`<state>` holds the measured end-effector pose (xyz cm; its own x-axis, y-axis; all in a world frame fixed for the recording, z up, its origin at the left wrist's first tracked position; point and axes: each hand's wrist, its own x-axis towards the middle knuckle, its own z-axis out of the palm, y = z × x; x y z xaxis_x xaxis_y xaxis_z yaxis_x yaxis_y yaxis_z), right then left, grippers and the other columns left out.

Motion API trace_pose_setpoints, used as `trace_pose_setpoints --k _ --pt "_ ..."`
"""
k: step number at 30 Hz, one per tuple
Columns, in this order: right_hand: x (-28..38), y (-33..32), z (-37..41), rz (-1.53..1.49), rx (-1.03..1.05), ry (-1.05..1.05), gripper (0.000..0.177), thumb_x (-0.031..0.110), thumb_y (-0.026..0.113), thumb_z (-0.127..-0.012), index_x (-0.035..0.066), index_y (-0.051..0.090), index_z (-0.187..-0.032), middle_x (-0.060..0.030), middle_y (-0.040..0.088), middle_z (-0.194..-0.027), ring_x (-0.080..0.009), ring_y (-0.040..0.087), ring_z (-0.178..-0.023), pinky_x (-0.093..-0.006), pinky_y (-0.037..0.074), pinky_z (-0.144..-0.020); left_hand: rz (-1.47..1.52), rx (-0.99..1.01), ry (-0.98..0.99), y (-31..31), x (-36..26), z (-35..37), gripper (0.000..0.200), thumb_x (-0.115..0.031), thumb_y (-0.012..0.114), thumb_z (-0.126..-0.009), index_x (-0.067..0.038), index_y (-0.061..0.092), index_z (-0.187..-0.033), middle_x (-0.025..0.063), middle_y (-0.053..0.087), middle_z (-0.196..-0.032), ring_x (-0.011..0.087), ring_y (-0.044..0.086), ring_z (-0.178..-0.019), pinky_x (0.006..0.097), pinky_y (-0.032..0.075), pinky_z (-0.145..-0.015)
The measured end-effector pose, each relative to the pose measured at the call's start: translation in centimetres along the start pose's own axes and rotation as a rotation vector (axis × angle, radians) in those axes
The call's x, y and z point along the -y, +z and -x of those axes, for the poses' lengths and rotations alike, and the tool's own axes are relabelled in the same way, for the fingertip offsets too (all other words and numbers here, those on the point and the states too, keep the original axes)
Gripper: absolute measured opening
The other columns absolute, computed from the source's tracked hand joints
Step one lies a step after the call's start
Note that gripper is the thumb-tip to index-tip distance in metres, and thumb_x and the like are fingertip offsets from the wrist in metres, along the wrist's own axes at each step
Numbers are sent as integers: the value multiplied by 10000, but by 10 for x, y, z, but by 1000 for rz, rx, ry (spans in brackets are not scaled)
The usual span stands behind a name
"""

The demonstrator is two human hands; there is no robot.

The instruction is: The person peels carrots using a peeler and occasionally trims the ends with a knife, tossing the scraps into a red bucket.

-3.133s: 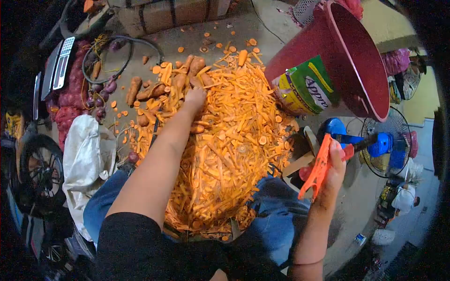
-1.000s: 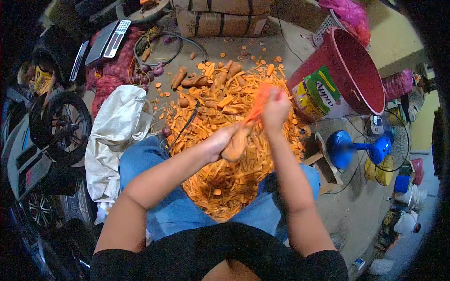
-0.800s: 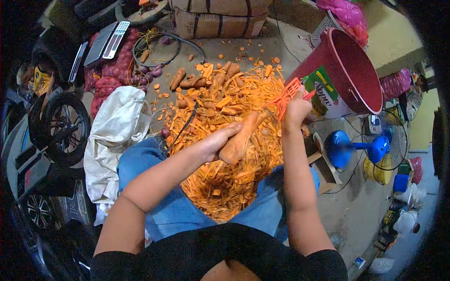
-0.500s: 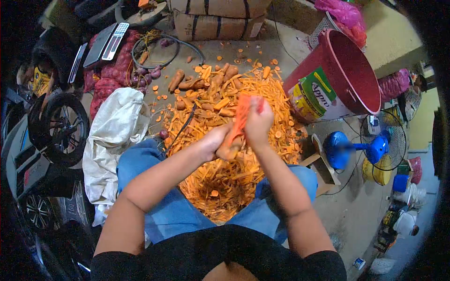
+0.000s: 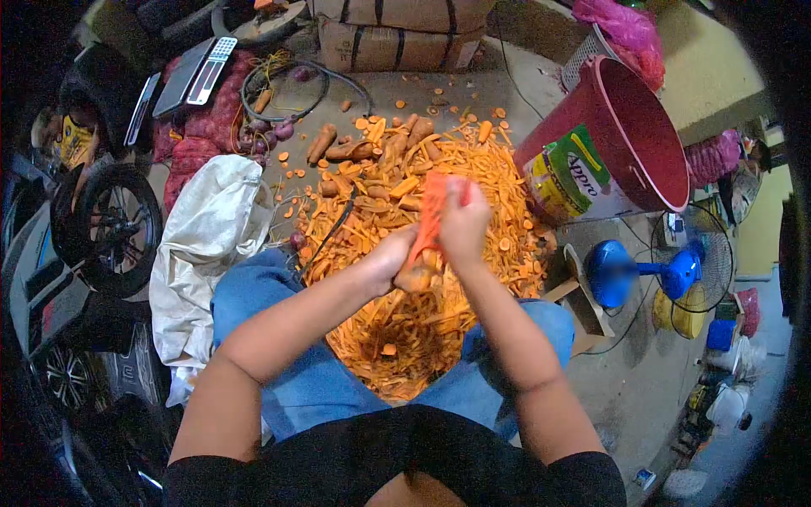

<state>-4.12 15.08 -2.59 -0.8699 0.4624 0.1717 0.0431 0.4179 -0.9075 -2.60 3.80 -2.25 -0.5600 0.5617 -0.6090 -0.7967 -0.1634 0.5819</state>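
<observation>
My left hand (image 5: pixel 393 260) is wrapped round a carrot (image 5: pixel 414 279), whose thick end points down toward me. In my right hand (image 5: pixel 464 224) is an orange-red peeler-like tool (image 5: pixel 433 196), gripped near its top and lying along the carrot. Both hands are over a large heap of orange shreds and strips (image 5: pixel 498 182) between my knees. Whole unpeeled carrots (image 5: pixel 351 150) rest at the heap's far left side.
A red bucket (image 5: pixel 621 139) stands tilted at the right, near a blue fan (image 5: pixel 610 272) and an open cardboard box (image 5: pixel 583 308). A white sack (image 5: pixel 203 245) lies left, below a scale (image 5: pixel 196 76) on red net bags. Cartons (image 5: pixel 397 49) stand behind.
The orange-red tool and my right hand have shifted slightly down toward me. My left hand keeps its hold on the carrot; the whole view has shifted a little.
</observation>
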Motion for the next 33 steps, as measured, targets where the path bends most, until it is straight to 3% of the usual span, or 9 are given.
trace_pose_setpoints --k 4,8,15,18,19,21,26,28,33 --pt "-46 -45 -73 -56 -497 101 204 172 464 -769 -9 493 -681 -92 522 -630 -167 459 -554 -301 365 -508 -152 98 -44 3 15 3 286 -281 292 -843 -71 452 -955 38 528 -790 106 511 -649 250 426 -567" --pt "-46 -41 -66 -352 -366 5 180 141 460 -777 -6 492 -679 -38 522 -664 -120 466 -594 -271 371 -544 -46 62 -125 -6 -2 -1 300 -286 290 -841 -65 461 -949 31 529 -790 107 510 -676 254 420 -594" --pt "29 -6 9 -108 53 68 212 213 451 -802 17 479 -726 28 412 -610 -61 378 -570 -207 329 -514 80 8 15 -15 1 -14 325 -269 292 -832 -36 460 -984 74 550 -887 146 550 -746 278 457 -656" --pt "0 -22 -36 -64 -312 -64 204 186 451 -795 7 481 -700 -4 448 -596 -79 381 -549 -224 328 -500 -179 130 -89 -11 -5 -4 283 -265 346 -821 -60 506 -933 23 569 -779 109 548 -647 242 453 -564" --pt "1 -33 -49 -479 -381 103 216 184 443 -795 18 466 -657 -5 467 -618 -84 397 -552 -234 331 -497 -242 7 -114 7 -11 15 281 -269 354 -820 -67 505 -944 18 563 -809 112 543 -658 240 449 -581" --pt "-22 -58 -69 -90 -573 206 216 185 443 -794 35 455 -639 16 464 -636 -83 409 -554 -235 334 -494 -240 141 8 -3 5 1 298 -275 340 -824 -62 492 -966 28 557 -856 124 545 -686 253 450 -611" --pt "8 -35 -32 -445 -177 -122 169 139 426 -793 1 465 -703 -27 481 -611 -121 431 -564 -266 359 -520 -47 -5 -62 -10 -7 -9 311 -268 311 -827 -57 472 -991 51 552 -895 145 550 -724 267 452 -641" --pt "23 -10 6 -192 -98 -144 187 152 429 -792 12 448 -669 -37 456 -584 -123 417 -562 -286 345 -506 57 -8 -46 -7 -4 -11 309 -251 292 -827 -55 473 -982 60 555 -891 150 553 -726 271 455 -641" --pt "-13 -28 -41 120 -381 -171 240 180 443 -790 7 436 -623 -36 430 -538 -144 382 -505 -304 330 -479 -152 36 -40 -1 -5 0 278 -252 275 -836 -77 491 -857 30 509 -670 112 489 -543 245 414 -483"
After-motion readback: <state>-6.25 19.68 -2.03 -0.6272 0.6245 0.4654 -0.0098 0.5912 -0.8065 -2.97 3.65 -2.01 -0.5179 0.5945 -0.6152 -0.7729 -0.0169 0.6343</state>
